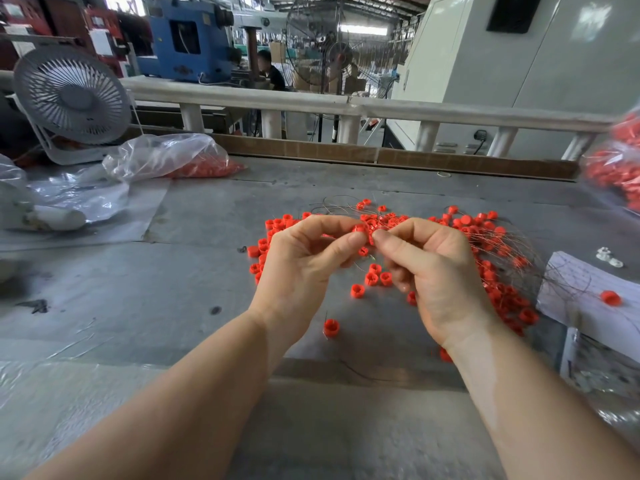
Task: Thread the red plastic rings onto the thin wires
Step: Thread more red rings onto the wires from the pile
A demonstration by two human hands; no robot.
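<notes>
Left hand (304, 258) pinches a red ring (360, 229), steadied for threading. Right hand (429, 268) meets it at 3 o'clock, fingers curled, probably nipping a wire too thin to confirm. Loose rings (498, 271) and wires (519, 247) lie beyond on grey table (173, 306); fan (72, 95) at 10 o'clock, factory floor behind.

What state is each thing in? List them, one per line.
left hand: raised, pinching a red ring
right hand: raised, fingertips meeting the left's, pinching at that ring
loose rings: scattered on the table
thin wires: tangled among rings
plastic bag: lying open, rings inside
desk fan: upright; spinning unclear
</notes>
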